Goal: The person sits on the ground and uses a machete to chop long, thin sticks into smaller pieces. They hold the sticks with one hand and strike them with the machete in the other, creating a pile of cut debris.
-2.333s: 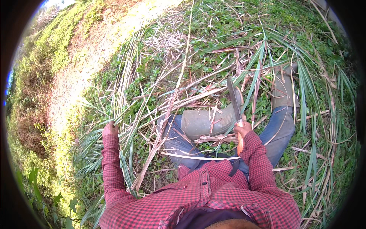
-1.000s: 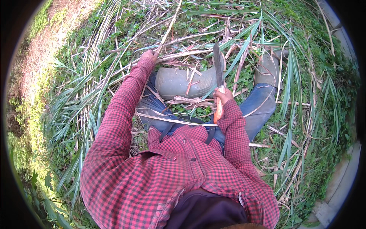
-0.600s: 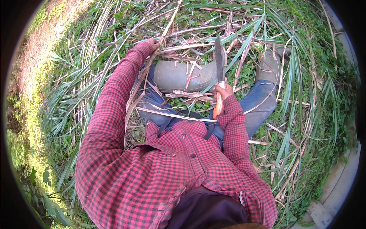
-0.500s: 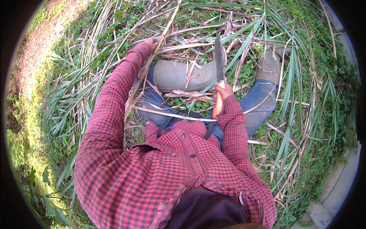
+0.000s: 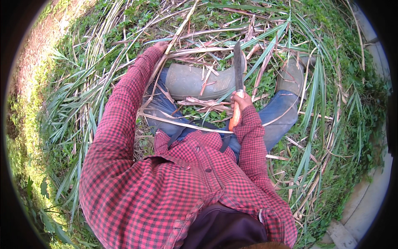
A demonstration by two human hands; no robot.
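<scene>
My right hand is closed around the orange handle of a machete, whose dark, straight blade points up and away from me. It is held over my lap, between my bent legs. My left arm stretches far forward to the left. The left hand is down among dry stalks, right beside a long pale stalk. Its fingers are mostly hidden, so whether it grips anything does not show. Strips of dry leaf lie across my jeans.
I sit on grass with my rubber boots in front of me. Long green leaf blades lie to the right, and a heap of cut stalks and leaves to the left. A grey concrete edge curves along the far right.
My left hand has shifted slightly left, beside the long stalk. The right hand and machete have stayed almost in place. The whole view has shifted a little.
</scene>
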